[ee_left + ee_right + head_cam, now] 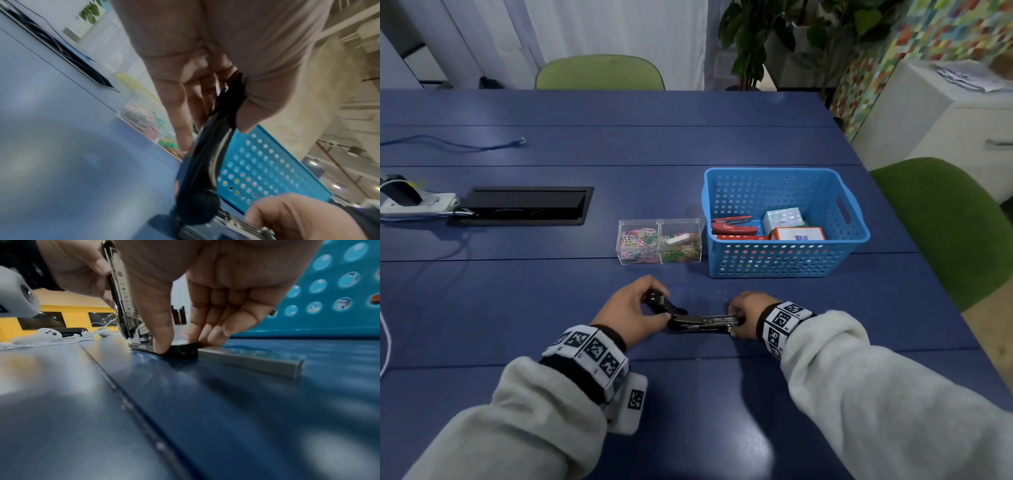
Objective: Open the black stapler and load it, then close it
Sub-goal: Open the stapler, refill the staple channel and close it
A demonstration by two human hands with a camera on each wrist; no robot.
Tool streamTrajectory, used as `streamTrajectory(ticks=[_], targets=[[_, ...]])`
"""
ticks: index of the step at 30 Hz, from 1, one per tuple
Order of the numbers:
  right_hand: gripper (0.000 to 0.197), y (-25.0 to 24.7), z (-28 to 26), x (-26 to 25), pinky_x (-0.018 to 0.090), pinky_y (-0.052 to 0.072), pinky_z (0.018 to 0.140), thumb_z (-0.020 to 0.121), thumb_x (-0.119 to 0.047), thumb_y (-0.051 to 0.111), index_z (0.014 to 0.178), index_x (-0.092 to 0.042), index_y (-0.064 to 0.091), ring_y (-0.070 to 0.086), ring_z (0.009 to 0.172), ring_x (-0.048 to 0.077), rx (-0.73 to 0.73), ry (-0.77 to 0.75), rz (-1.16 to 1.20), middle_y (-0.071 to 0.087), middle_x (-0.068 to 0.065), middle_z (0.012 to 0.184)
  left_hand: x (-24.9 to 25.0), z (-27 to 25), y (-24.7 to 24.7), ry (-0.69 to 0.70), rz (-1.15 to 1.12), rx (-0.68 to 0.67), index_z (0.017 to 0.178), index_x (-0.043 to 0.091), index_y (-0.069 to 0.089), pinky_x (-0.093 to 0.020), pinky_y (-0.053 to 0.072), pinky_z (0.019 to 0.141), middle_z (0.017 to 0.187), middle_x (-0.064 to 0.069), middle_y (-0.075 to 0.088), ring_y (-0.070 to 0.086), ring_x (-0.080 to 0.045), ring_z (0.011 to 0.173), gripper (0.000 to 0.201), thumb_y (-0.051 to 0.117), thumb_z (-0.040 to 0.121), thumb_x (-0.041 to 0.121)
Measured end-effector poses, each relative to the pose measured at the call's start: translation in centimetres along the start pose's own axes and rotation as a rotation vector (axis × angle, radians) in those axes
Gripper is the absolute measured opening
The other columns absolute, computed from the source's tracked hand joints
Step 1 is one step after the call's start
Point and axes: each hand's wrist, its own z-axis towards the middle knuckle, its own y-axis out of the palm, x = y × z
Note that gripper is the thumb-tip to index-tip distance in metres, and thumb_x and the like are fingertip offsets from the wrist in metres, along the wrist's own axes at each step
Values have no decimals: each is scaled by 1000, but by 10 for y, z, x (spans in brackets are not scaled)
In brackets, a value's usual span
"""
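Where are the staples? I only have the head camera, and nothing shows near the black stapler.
Observer: A grey staple strip lies flat on the table, beside the fingertips of the right hand.
Operator: How does that hand hold the base?
Observer: Its thumb and fingers pinch the front end of the black stapler, low against the table.
Operator: And the other hand?
Observer: The left hand pinches the tip of the lid between thumb and fingers; the lid stands steeply raised.
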Motion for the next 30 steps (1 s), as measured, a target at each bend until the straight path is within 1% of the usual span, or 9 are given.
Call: streamTrajectory(ticks=[2,4,6,8,10,13,15,22,30], targets=[[35,1,0,1,32,50,87,77,-30,70,107,-17,61,59,104,25,-6,1,8,59,6,116,-13,-4,-9,-37,44,35,80,27,58,-17,44,70,77,7,64,58,1,69,27,75,68,9],[34,0,-1,1,33,50,88,77,-30,70,107,-17,61,59,104,25,-8,0,8,59,6,117,-22,-7,-15,-100,97,44,74,27,56,-23,44,64,70,6,61,57,-8,65,25,74,69,11],[34,0,-2,1,33,50,89,78,-29,70,107,-16,61,59,104,25,-9,0,5,59,6,117,-27,-8,-17,-157,194,11,69,32,53,-26,44,66,67,7,60,57,-17,66,26,72,72,15],[34,-1,-3,0,33,50,90,78,-28,70,108,-15,61,58,105,26,-17,-3,-1,59,7,118,-29,-6,-17,-196,287,-62,79,34,56,-27,46,71,74,6,62,60,-20,75,19,67,74,20],[34,-1,-2,-1,33,49,90,78,-28,70,108,-15,60,58,106,26,-22,-5,-6,58,8,119,-30,0,-13,-236,409,-165,96,34,59,-31,49,84,95,2,67,61,-21,92,22,63,76,26],[35,-1,-2,-1,33,48,90,79,-27,69,109,-14,59,57,107,26,-24,-4,-4,57,8,121,-24,8,2,-182,578,-286,124,38,48,-40,44,101,125,0,59,51,-24,117,45,56,80,30],[35,1,-3,-1,33,48,91,79,-26,69,110,-14,58,57,108,27,-11,-8,7,56,9,121,-13,10,16,-107,612,-364,133,46,34,-42,43,103,131,1,51,46,-25,123,57,53,83,26],[55,4,-22,33,34,43,101,73,-29,75,122,-19,51,49,118,27,51,56,86,50,8,126,2,18,38,42,690,-508,135,53,27,-43,40,104,137,-2,44,43,-29,123,63,44,89,13],[38,9,-32,50,33,46,92,75,-29,72,108,-15,58,54,109,28,52,89,34,55,9,118,6,20,39,35,678,-493,133,55,30,-42,41,104,135,-2,45,43,-28,125,63,46,89,13]])
